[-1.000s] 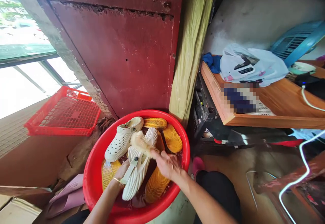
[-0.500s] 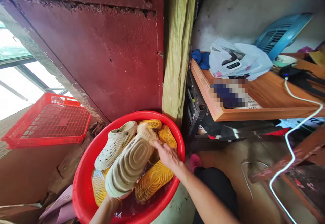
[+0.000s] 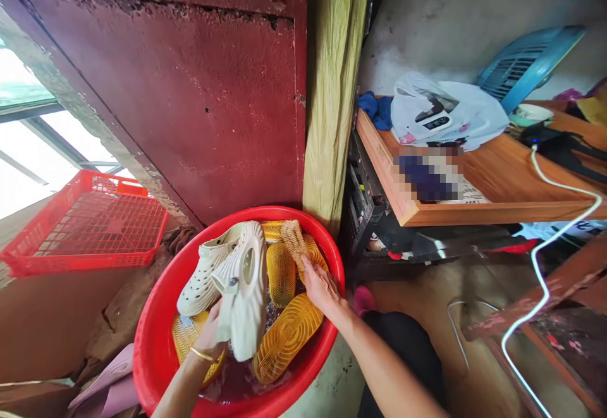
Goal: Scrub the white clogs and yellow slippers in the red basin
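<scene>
A red basin (image 3: 159, 307) holds dark water and several yellow slippers (image 3: 287, 339), soles up. My left hand (image 3: 209, 332), a gold bangle at the wrist, grips a cream clog (image 3: 251, 298) by its side; the clog is tilted above the water, partly blurred, with its strap side showing. Another cream clog (image 3: 196, 285) rests at the basin's left, behind it. In my right hand (image 3: 320, 285) is a tan scrub brush (image 3: 294, 239), held by its lower end over the slippers at the basin's right and apart from the clog.
A red plastic crate (image 3: 95, 228) sits at the left, with pink slippers (image 3: 116, 383) below it. On the right, a wooden table (image 3: 502, 214) carries a white plastic bag (image 3: 455, 111) and a blue fan (image 3: 531, 64). A white cable (image 3: 540, 266) hangs from it.
My left hand has turned the clog over from its ridged sole to its upper side. The brush in my right hand has moved off the clog, to the right.
</scene>
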Available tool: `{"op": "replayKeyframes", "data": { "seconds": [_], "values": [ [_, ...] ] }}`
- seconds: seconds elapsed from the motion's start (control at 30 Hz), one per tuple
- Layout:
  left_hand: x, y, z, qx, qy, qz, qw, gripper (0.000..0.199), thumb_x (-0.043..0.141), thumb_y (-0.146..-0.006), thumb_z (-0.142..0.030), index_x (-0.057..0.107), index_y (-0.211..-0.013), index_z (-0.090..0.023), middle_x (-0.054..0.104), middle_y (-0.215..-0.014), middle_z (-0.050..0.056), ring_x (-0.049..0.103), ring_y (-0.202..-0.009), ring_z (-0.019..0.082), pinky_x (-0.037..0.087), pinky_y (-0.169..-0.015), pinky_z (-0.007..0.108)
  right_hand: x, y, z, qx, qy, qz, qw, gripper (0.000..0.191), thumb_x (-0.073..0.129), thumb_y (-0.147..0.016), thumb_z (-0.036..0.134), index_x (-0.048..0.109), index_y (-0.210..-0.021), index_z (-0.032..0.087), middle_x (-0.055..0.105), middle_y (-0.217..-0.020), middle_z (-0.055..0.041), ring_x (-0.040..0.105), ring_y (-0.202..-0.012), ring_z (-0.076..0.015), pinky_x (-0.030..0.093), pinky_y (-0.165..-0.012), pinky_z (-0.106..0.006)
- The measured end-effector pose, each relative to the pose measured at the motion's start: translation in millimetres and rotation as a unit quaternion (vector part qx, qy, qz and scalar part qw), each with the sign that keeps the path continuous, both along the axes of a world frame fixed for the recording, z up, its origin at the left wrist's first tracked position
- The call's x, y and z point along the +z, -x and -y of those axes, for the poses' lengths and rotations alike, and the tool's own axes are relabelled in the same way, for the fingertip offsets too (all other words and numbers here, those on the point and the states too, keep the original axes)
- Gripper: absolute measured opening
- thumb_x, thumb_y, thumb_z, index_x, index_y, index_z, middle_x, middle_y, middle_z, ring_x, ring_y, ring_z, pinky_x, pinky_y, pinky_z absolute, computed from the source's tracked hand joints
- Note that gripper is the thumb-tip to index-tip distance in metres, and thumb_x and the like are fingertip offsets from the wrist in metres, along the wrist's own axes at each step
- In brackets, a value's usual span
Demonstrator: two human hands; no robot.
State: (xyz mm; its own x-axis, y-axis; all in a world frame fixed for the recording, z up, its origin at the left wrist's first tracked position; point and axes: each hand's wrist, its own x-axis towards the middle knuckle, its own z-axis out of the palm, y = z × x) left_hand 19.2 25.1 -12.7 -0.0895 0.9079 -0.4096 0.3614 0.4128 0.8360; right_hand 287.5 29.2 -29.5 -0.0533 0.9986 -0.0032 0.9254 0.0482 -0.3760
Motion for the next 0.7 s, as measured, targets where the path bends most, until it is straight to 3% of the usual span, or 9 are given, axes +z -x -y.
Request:
{"op": "replayKeyframes", "data": {
  "seconds": [0.13, 0.23, 0.33, 0.4, 0.47, 0.53, 0.63, 0.7],
  "values": [
    [-16.9, 3.6, -15.7, 0.043, -0.172, 0.056, 0.983, 0.044, 0.066, -0.073, -0.052, 0.074, -0.101, -0.018, 0.077, -0.091, 0.007, 0.068, -0.098, 0.029, 0.057, -0.087, 0.036, -12.5, 2.8, 5.3, 0.007, 0.057, 0.031, 0.998, 0.062, 0.041, -0.1, 0.019, 0.033, -0.161, 0.026, 0.066, -0.132, -0.0172, 0.07, -0.109, -0.0289, 0.053, -0.092, -0.039],
    [-35.1, 7.4, -20.2, 0.077, -0.214, 0.056, 0.972, 0.057, 0.066, -0.073, -0.058, 0.068, -0.111, -0.016, 0.077, -0.094, 0.008, 0.07, -0.092, 0.028, 0.057, -0.083, 0.037, -20.6, 9.0, 12.7, 0.018, 0.091, 0.041, 0.995, 0.063, 0.039, -0.097, 0.012, 0.039, -0.158, 0.022, 0.067, -0.129, -0.0205, 0.068, -0.113, -0.0314, 0.051, -0.094, -0.041],
    [-43.4, 5.9, -12.9, 0.088, -0.23, -0.007, 0.969, 0.071, 0.062, -0.079, -0.059, 0.056, -0.133, -0.014, 0.073, -0.114, 0.017, 0.073, -0.093, 0.029, 0.058, -0.08, 0.041, -26.1, 12.0, 13.4, 0.026, 0.104, 0.033, 0.994, 0.064, 0.041, -0.094, 0.008, 0.041, -0.157, 0.016, 0.07, -0.123, -0.0221, 0.068, -0.114, -0.0329, 0.05, -0.095, -0.042],
    [-43.0, -0.2, -1.9, 0.077, -0.323, -0.106, 0.937, 0.07, 0.06, -0.085, -0.054, 0.048, -0.142, -0.015, 0.063, -0.134, 0.022, 0.069, -0.11, 0.033, 0.056, -0.092, 0.048, -28.1, 13.0, 10.2, 0.022, 0.108, 0.033, 0.993, 0.064, 0.042, -0.093, 0.009, 0.041, -0.157, 0.014, 0.071, -0.121, -0.023, 0.068, -0.113, -0.0328, 0.049, -0.095, -0.042],
    [-41.6, -9.3, 11.2, 0.026, -0.434, -0.201, 0.878, 0.061, 0.057, -0.091, -0.044, 0.047, -0.144, -0.017, 0.056, -0.144, 0.021, 0.059, -0.128, 0.034, 0.048, -0.106, 0.052, -28.9, 13.3, 6.0, 0.013, 0.11, 0.025, 0.993, 0.065, 0.044, -0.094, 0.012, 0.037, -0.159, 0.015, 0.072, -0.121, -0.0216, 0.068, -0.114, -0.0312, 0.049, -0.095, -0.04],
    [-42.7, -19.4, 22.6, -0.079, -0.491, -0.259, 0.828, 0.051, 0.055, -0.095, -0.037, 0.05, -0.143, -0.02, 0.062, -0.139, 0.017, 0.058, -0.129, 0.03, 0.045, -0.11, 0.05, -29.5, 12.5, 2.7, -0.001, 0.106, -0.005, 0.994, 0.068, 0.046, -0.096, 0.017, 0.03, -0.162, 0.02, 0.072, -0.125, -0.0171, 0.068, -0.115, -0.028, 0.049, -0.096, -0.037],
    [-50.4, -31.7, 29.8, -0.224, -0.434, -0.336, 0.805, 0.049, 0.059, -0.093, -0.041, 0.057, -0.138, -0.02, 0.072, -0.124, 0.015, 0.067, -0.114, 0.029, 0.043, -0.11, 0.05, -32.6, 9.9, 2.6, -0.022, 0.082, -0.05, 0.995, 0.067, 0.047, -0.098, 0.024, 0.027, -0.162, 0.025, 0.07, -0.131, -0.0106, 0.067, -0.118, -0.0234, 0.048, -0.099, -0.034],
    [-55.6, -36.8, 27.9, -0.258, -0.345, -0.385, 0.816, 0.058, 0.064, -0.088, -0.048, 0.059, -0.138, -0.018, 0.069, -0.132, 0.018, 0.066, -0.119, 0.033, 0.038, -0.113, 0.055, -36.1, 7.9, 5.0, -0.023, 0.064, -0.039, 0.997, 0.064, 0.045, -0.099, 0.024, 0.03, -0.161, 0.021, 0.071, -0.129, -0.0124, 0.068, -0.117, -0.0236, 0.048, -0.1, -0.033]
  ]
}}
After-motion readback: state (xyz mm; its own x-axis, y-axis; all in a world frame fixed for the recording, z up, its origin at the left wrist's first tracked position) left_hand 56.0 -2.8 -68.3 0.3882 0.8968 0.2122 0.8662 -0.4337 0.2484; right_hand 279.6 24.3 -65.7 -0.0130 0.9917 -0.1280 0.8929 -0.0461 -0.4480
